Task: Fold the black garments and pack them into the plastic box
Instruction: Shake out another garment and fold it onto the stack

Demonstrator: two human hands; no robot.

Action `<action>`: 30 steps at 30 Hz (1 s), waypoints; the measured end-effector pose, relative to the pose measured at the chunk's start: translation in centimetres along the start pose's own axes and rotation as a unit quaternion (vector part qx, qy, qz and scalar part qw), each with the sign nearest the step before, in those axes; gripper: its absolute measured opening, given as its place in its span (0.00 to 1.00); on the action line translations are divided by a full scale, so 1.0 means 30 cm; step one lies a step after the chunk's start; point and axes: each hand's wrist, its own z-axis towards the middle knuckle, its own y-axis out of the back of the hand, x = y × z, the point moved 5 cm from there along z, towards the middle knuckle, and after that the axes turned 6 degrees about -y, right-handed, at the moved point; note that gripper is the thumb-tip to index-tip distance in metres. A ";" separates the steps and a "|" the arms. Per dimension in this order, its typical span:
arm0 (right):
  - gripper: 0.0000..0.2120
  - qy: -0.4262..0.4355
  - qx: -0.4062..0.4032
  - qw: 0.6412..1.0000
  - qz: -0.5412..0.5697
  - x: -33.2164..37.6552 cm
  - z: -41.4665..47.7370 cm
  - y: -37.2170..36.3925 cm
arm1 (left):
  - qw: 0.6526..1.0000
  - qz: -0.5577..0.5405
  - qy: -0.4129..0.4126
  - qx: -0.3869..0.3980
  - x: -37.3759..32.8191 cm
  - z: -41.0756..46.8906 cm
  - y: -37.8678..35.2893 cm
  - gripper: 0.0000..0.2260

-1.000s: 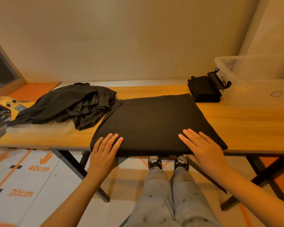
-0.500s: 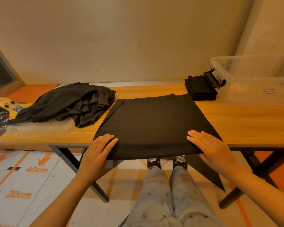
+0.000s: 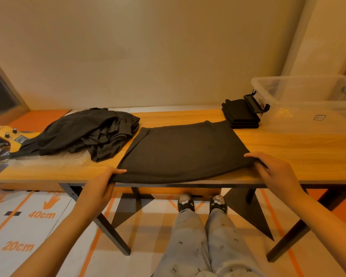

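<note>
A black garment (image 3: 184, 150) lies flat and partly folded on the wooden table (image 3: 288, 148), its near edge at the table's front. My left hand (image 3: 100, 188) grips its near left corner, thumb on top. My right hand (image 3: 272, 172) pinches the near right corner, where the cloth bunches up. A loose heap of black garments (image 3: 88, 132) sits at the left. A small stack of folded black garments (image 3: 240, 114) rests beside the clear plastic box (image 3: 308, 104) at the back right.
A clear plastic lid (image 3: 48, 160) lies under the heap at the left. An orange machine with knobs (image 3: 6, 136) stands past the table's left end. The box's black latch (image 3: 256, 104) hangs open toward the stack. My legs and slippers are below the table edge.
Both hands went from lying flat on the garment's near edge to taking hold of its two near corners. The hanging part of the cloth has come up onto the table.
</note>
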 end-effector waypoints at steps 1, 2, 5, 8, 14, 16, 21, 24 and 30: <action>0.14 -0.029 -0.009 0.999 0.031 0.010 0.028 0.023 | 0.999 -0.026 0.011 -0.020 -0.008 0.026 0.033 0.25; 0.13 -0.054 -0.017 0.997 0.061 0.025 0.060 0.048 | 0.997 -0.050 0.023 -0.045 -0.013 0.057 0.066 0.22; 0.10 -0.082 -0.034 0.985 0.150 0.103 0.167 0.134 | 0.986 -0.114 0.051 -0.112 -0.012 0.184 0.159 0.17; 0.09 -0.072 -0.032 0.969 0.234 0.224 0.269 0.220 | 0.974 -0.154 0.076 -0.146 0.030 0.343 0.250 0.11; 0.07 -0.076 0.025 0.915 0.395 0.424 0.411 0.321 | 0.932 -0.200 0.111 -0.282 0.086 0.673 0.526 0.06; 0.07 -0.085 0.034 0.899 0.428 0.466 0.447 0.346 | 0.920 -0.184 0.108 -0.330 0.075 0.791 0.630 0.06; 0.07 -0.140 0.051 0.866 0.477 0.449 0.522 0.306 | 0.936 -0.088 0.070 -0.332 -0.020 1.125 0.650 0.10; 0.08 -0.212 0.062 0.836 0.502 0.334 0.515 0.209 | 0.956 -0.058 0.055 -0.281 -0.057 1.301 0.446 0.10; 0.06 -0.439 0.116 0.830 0.325 -0.023 0.354 -0.070 | 0.994 0.091 0.068 -0.008 -0.037 1.441 -0.306 0.15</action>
